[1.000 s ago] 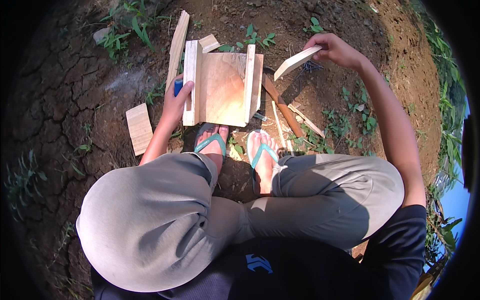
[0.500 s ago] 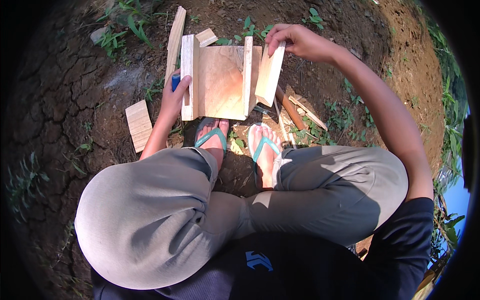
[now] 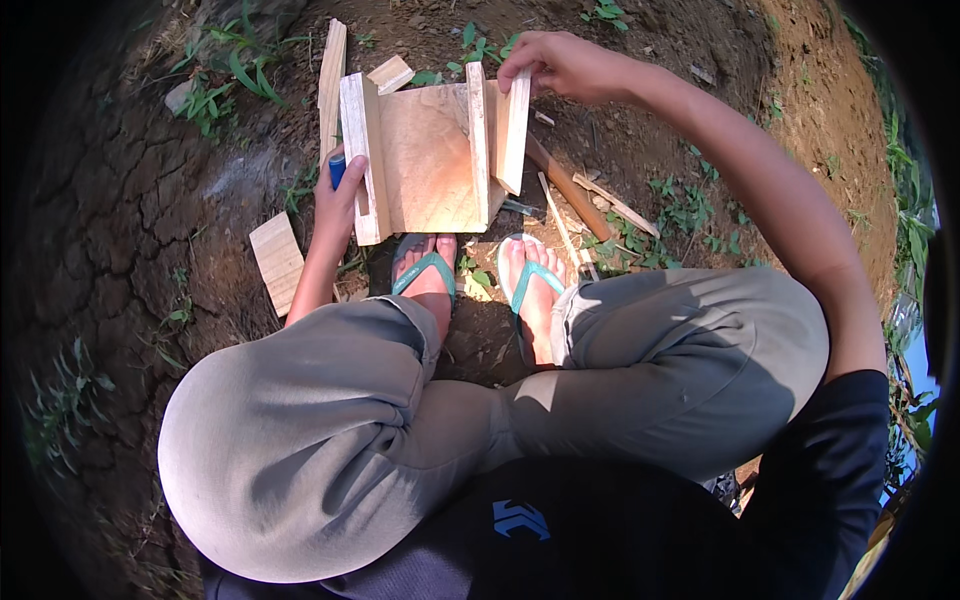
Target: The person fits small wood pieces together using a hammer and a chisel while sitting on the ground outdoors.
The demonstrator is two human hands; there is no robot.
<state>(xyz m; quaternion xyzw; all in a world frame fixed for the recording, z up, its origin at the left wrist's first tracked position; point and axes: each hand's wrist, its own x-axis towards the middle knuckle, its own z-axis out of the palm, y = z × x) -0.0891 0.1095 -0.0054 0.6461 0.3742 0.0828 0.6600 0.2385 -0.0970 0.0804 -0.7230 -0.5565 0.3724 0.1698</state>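
In front of my feet stands a pale wooden assembly: a flat wooden panel point(image 3: 428, 150) with a thick upright strip point(image 3: 364, 160) along its left side and a thinner upright strip point(image 3: 478, 130) toward its right. My left hand point(image 3: 337, 205) is closed on the left strip, thumb pressed against it. A blue cylinder point(image 3: 337, 168), its kind unclear, pokes up from the same hand. My right hand point(image 3: 560, 68) pinches the top end of a loose wooden piece point(image 3: 513, 135). That piece stands tilted at the panel's right edge, just right of the thinner strip. Some fingertips are hidden behind it.
A brown wooden handle point(image 3: 572, 190) lies on the soil to the right, among thin wood strips point(image 3: 615, 206). A flat offcut point(image 3: 277, 262) lies at left; a long scrap point(image 3: 331, 85) and a small block point(image 3: 391, 74) lie beyond the panel. My sandalled feet point(image 3: 428, 275) are close by.
My right hand has brought the loose wooden piece leftward, closer to the thinner strip, and turned it more upright. The assembly sits slightly tilted compared with before. My left hand keeps its hold.
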